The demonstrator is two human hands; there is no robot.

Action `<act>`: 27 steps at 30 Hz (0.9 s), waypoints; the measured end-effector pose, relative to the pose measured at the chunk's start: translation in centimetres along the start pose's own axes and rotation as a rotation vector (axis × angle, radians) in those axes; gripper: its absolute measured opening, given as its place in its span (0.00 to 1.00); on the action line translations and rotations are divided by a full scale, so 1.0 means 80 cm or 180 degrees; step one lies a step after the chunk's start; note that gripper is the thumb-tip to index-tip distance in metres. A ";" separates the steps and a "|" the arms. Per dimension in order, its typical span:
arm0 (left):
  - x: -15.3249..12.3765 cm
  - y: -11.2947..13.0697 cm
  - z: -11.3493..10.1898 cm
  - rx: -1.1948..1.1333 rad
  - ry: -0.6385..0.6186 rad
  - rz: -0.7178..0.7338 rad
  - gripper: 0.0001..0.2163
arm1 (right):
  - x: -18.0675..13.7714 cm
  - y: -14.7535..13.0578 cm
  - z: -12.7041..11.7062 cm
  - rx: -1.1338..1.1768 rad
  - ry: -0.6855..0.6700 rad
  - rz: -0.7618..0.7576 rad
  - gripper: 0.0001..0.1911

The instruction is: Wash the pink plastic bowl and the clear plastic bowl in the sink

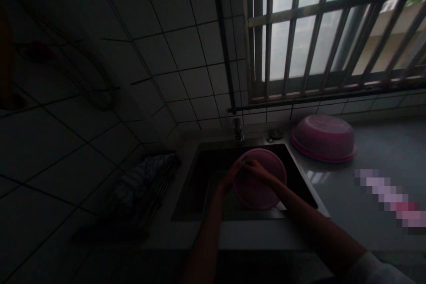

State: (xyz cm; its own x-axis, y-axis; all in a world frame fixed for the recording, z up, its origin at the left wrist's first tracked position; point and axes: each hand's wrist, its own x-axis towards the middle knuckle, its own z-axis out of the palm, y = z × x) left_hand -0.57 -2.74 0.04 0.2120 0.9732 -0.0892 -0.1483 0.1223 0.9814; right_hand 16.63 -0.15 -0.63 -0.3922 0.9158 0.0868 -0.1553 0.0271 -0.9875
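A pink basin (266,195) sits inside the dark sink (218,159), tilted a little. Both hands meet over its left rim, below the faucet (237,131). My left hand (230,176) is closed at the rim, fingers pointing up and inward. Across from it, my right hand (255,170) is closed in a pinch above the basin's inside, its fingertips almost touching the left ones. Something small and dark shows between the fingertips, too dim to name. The light is low, so the basin's contents cannot be made out.
An upturned pink basin (324,137) rests on the counter (342,186) right of the sink. A round drain piece (275,134) lies behind the sink. At left, a striped cloth (140,177) lies over a dark rack. A barred window (309,31) is above; a blurred patch covers something at right.
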 end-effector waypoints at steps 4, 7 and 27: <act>0.000 -0.002 -0.003 0.0036 -0.0025 -0.0028 0.37 | 0.000 0.009 0.010 0.0132 -0.0229 0.0119 0.23; 0.002 0.002 0.001 0.0000 -0.0085 0.0136 0.37 | 0.009 -0.001 -0.014 0.0357 0.0505 -0.0005 0.20; 0.010 -0.005 0.000 -0.0046 -0.0226 0.0092 0.36 | 0.016 -0.014 -0.035 0.0516 0.1106 -0.0167 0.17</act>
State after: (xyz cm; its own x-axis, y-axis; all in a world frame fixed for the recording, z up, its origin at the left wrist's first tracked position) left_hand -0.33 -2.04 -0.41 0.2755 0.9601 -0.0480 -0.1691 0.0975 0.9808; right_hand 18.88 2.09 0.23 -0.0537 0.9968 0.0595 -0.3193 0.0393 -0.9468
